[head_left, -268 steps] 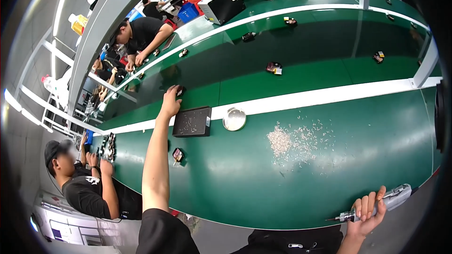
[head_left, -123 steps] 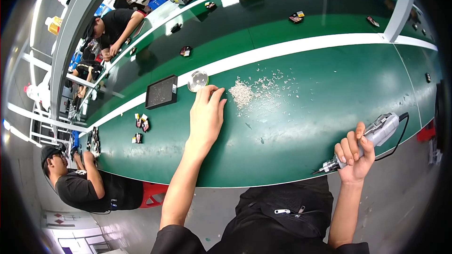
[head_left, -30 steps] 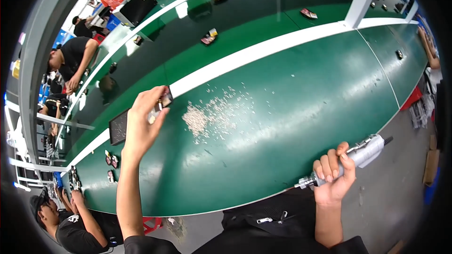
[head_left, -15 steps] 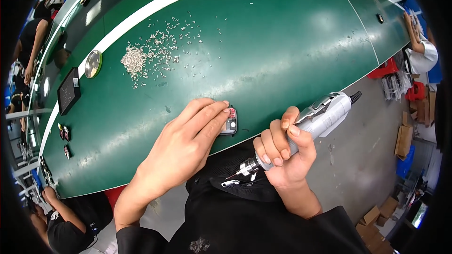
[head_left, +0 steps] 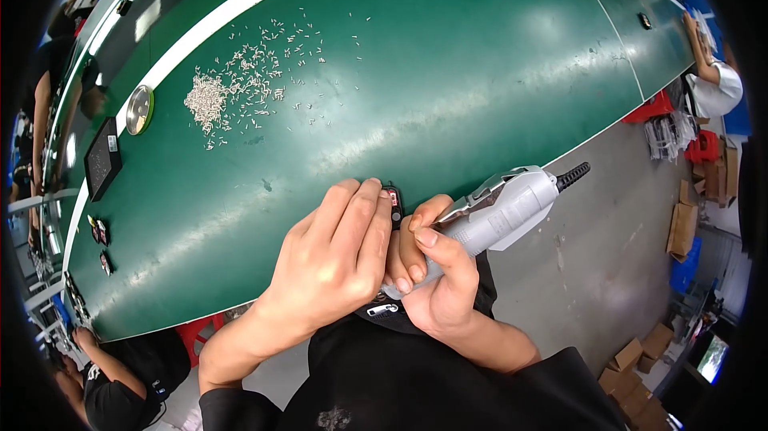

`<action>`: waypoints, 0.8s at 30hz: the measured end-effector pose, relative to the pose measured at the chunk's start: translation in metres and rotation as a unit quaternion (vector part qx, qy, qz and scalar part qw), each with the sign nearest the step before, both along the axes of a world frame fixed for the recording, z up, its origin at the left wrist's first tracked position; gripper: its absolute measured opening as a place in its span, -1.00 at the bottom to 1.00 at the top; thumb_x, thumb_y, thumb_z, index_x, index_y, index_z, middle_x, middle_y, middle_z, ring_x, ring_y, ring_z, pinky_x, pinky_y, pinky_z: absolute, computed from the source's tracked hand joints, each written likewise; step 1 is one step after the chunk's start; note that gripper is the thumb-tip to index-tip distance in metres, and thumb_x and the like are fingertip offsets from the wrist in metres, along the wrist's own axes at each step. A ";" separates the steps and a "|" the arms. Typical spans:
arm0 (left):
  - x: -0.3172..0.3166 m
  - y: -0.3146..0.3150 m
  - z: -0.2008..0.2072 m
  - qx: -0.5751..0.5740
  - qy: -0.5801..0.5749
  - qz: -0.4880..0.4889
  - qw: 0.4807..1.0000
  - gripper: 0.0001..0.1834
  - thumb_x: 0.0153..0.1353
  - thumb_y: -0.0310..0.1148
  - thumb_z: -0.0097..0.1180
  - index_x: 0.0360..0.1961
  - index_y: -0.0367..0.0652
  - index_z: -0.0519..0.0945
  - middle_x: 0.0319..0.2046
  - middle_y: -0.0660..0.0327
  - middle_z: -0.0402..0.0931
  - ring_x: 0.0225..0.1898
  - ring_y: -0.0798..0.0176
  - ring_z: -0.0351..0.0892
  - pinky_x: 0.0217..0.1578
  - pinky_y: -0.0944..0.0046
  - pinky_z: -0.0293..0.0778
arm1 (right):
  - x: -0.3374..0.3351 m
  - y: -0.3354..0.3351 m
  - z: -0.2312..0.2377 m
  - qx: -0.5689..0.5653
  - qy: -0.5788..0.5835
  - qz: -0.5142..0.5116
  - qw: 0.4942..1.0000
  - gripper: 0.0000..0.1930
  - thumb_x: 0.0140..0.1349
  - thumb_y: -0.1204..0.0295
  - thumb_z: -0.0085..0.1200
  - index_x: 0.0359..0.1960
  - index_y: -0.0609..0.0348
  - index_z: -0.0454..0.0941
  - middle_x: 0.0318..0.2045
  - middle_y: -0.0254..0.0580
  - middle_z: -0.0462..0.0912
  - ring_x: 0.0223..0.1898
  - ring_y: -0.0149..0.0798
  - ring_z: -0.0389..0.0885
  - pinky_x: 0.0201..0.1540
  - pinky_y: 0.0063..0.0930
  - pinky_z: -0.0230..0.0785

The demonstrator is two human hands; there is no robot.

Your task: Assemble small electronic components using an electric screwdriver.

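My left hand (head_left: 332, 259) bends its fingers over a small dark device with a red inner part (head_left: 395, 199) at the table's near edge. Most of the device is hidden under those fingers. In my right hand (head_left: 440, 287) is a grey electric screwdriver (head_left: 508, 207), fingers wrapped round its body, its cable end pointing up to the right. The screwdriver's bit is out of sight beside my left hand, so I cannot tell whether it touches the device. Both hands nearly meet.
Far left on the green table (head_left: 480, 71) lies a heap of tiny metal screws (head_left: 206, 101), with loose ones scattered rightward. A round dish (head_left: 139, 109), a black tray (head_left: 103, 159) and small dark devices (head_left: 98, 229) sit further left. A person (head_left: 112, 363) works at lower left.
My right hand has moved left with the screwdriver, up against my left hand, and the bit has gone out of view. The left hand stays on the device. The view has shifted slightly.
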State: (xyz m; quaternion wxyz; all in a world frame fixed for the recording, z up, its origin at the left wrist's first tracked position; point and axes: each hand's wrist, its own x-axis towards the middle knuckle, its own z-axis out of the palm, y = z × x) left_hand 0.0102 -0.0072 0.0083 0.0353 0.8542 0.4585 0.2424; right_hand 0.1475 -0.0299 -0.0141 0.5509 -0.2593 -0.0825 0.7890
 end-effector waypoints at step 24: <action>0.001 -0.020 -0.001 -0.019 0.107 0.003 0.994 -0.54 -0.25 -0.56 0.07 -0.21 -0.61 0.56 -0.08 -0.24 0.48 -0.06 -0.09 0.52 -0.05 0.14 0.52 | 0.026 0.098 0.031 0.366 -0.182 0.048 0.911 -0.82 0.34 0.30 -0.19 -0.20 0.14 0.31 -0.75 -0.44 0.23 -0.77 -0.50 0.20 -0.59 -0.52 0.19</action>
